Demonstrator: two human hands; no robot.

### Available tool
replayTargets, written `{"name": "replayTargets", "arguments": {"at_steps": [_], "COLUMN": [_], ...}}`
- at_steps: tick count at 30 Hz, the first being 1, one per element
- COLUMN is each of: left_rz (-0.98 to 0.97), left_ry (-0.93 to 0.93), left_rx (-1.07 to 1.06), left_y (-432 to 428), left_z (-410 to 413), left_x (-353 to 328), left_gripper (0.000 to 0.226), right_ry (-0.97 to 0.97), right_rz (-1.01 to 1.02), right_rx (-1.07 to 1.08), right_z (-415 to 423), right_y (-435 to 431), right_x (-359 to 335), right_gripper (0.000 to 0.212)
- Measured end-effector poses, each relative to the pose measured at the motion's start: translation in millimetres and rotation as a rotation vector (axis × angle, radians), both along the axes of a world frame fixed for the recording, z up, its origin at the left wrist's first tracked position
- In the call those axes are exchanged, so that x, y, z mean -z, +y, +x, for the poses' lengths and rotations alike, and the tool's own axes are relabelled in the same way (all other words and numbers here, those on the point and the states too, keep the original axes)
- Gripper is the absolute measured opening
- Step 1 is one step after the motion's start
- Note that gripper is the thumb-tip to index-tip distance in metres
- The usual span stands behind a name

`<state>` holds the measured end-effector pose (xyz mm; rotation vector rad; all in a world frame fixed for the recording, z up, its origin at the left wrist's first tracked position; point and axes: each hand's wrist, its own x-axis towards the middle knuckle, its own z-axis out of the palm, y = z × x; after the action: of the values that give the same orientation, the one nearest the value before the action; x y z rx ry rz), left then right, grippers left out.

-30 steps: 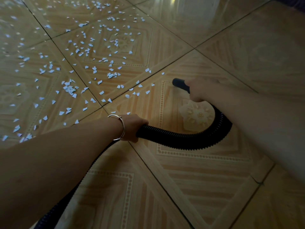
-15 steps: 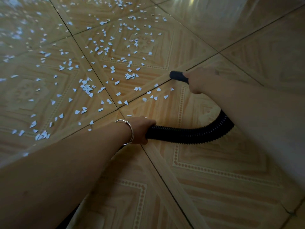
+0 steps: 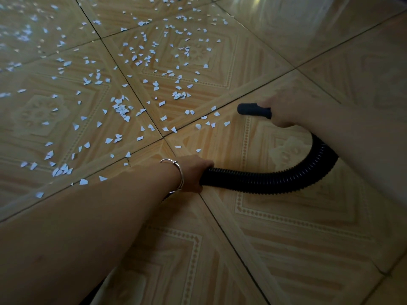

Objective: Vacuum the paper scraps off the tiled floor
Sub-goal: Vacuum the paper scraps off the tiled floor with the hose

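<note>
Closer to the litter than a second ago, the smooth dark nozzle tube (image 3: 253, 110) has edged leftward; the nearest of the small white paper scraps (image 3: 226, 123) now lie just beside its mouth, where a wider strip of bare tile parted them before; the black ribbed vacuum hose (image 3: 275, 181) behind the nozzle curls in a flatter loop. Both hands are clamped on the tool: the right hand (image 3: 284, 111) round the rear of the nozzle, the left hand (image 3: 193, 172), with a thin silver bangle (image 3: 176, 175) at its wrist, round the hose well back from the nozzle. Pickup looks about to begin; nearly all the scraps are scattered over the tan patterned tiled floor (image 3: 286, 227) left of and beyond the nozzle. No bin, bag or canister shows; what has been collected cannot be told.
</note>
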<state>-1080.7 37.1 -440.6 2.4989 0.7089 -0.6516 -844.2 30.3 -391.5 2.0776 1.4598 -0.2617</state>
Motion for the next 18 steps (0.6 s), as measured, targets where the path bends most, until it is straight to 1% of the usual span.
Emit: {"name": "replayTargets", "arguments": {"at_steps": [4, 8, 11, 15, 18], "left_rz": [-0.001, 0.007, 0.025, 0.065, 0.069], "left_ry": [-0.018, -0.017, -0.016, 0.003, 0.017], "left_rx": [0.029, 0.027, 0.024, 0.021, 0.009], "left_y": [-6.2, -4.2, 0.1, 4.8, 7.5], "left_z": [-1.6, -12.6, -20.9, -32.1, -40.6], "left_x": [-4.0, -8.0, -9.6, -8.9, -7.5], "left_gripper": [0.034, 0.030, 0.031, 0.032, 0.032], "right_ry": [-0.014, 0.034, 0.015, 0.025, 0.024], "right_rz": [-0.073, -0.090, -0.085, -0.030, -0.021], "right_rx": [-0.135, -0.105, -0.100, -0.040, -0.052], "right_z": [-20.2, -35.2, -46.3, -59.5, -63.0], "right_y": [-11.0, -14.8, -11.3, 9.7, 16.7], "right_x": [-12.9, -21.3, -21.0, -8.8, -4.5], "right_gripper": [0.053, 0.060, 0.058, 0.061, 0.059]}}
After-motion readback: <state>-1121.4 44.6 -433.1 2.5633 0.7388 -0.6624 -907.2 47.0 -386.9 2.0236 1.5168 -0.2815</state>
